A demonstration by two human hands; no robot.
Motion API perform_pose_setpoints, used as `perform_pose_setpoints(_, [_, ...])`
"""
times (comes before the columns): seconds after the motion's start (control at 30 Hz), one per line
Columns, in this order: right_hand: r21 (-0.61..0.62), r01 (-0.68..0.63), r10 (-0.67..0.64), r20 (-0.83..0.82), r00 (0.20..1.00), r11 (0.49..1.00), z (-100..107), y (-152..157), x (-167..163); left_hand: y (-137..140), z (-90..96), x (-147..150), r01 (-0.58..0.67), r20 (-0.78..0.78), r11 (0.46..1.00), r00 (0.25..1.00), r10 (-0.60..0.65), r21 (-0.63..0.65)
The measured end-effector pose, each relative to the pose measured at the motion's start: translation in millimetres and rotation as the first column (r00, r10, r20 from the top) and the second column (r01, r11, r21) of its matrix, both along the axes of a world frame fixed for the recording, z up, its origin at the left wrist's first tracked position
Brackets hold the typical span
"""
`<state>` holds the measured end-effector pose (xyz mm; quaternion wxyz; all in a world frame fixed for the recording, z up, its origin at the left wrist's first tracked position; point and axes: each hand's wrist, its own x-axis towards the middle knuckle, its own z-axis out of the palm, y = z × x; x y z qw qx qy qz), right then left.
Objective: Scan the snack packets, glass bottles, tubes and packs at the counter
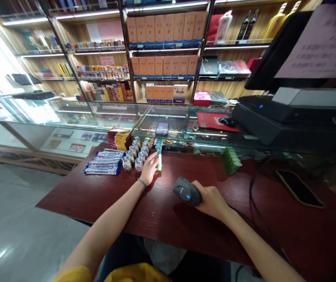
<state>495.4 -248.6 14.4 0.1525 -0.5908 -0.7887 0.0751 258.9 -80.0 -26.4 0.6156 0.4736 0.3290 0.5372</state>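
My right hand (213, 199) is wrapped round the handle of a black barcode scanner (187, 192), whose small blue light is lit. The scanner's head points forward and left above the dark red counter. My left hand (149, 169) rests at the near end of a row of small blue-and-white packets (158, 145). Its fingers close against the side of the nearest packet (159, 161), which is lit bright green-white. Left of that hand stand small cans (139, 164) in two rows. Beyond them lie long blue-and-white sachets (105, 162) and a stack of red-and-yellow packets (119, 139).
A green pack (230, 160) stands right of centre, and a phone (300, 188) lies farther right beside black cables (253, 196). A glass display case (179, 135) borders the counter's back, bearing a mouse (227, 122) on a red mat. A monitor (273, 51) looms upper right.
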Motion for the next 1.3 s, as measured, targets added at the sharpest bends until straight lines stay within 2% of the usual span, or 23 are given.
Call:
perform_pose_setpoints(0.23, [0.012,-0.018,0.018,-0.045,0.999,1.0,2.2,-1.3,2.0,0.8,-2.5,-0.5,0.011,-0.012,1.0,1.0,-0.011,-0.02])
perform_pose_setpoints(0.33, [0.037,-0.004,0.007,-0.073,0.997,0.999,1.8,-1.1,4.3,2.9,-7.4,1.4,-0.049,-0.038,0.998,0.998,0.051,0.046])
perform_pose_setpoints(0.4, [0.06,0.011,-0.005,-0.094,0.996,0.998,1.3,-0.6,6.4,4.4,-9.6,3.1,-0.115,-0.092,0.983,0.987,0.129,0.143])
perform_pose_setpoints(0.53, [0.096,0.034,-0.021,-0.138,0.99,0.995,0.5,1.0,10.7,6.9,-10.9,7.4,-0.253,-0.247,0.9,0.903,0.351,0.355])
perform_pose_setpoints(0.67, [0.124,0.065,-0.046,-0.15,0.988,0.99,1.3,1.7,12.7,10.7,-12.0,10.7,-0.308,-0.344,0.84,0.807,0.479,0.448])
perform_pose_setpoints(0.8, [0.127,0.084,-0.064,-0.154,0.986,0.988,4.5,1.4,13.3,16.7,-12.8,12.0,-0.326,-0.413,0.801,0.724,0.553,0.502])
perform_pose_setpoints(0.93, [0.104,0.088,-0.071,-0.157,0.985,0.991,5.1,1.6,15.7,24.9,-14.7,15.3,-0.353,-0.417,0.767,0.679,0.604,0.536])
perform_pose_setpoints(1.17, [0.207,0.069,-0.031,-0.182,0.983,0.976,-4.3,2.8,23.5,36.6,-22.4,22.1,-0.377,-0.418,0.737,0.64,0.645,0.561])
perform_pose_setpoints(1.3, [0.221,0.059,-0.018,-0.183,0.983,0.974,-6.8,3.2,25.8,37.4,-22.7,22.4,-0.371,-0.409,0.732,0.645,0.646,0.571])
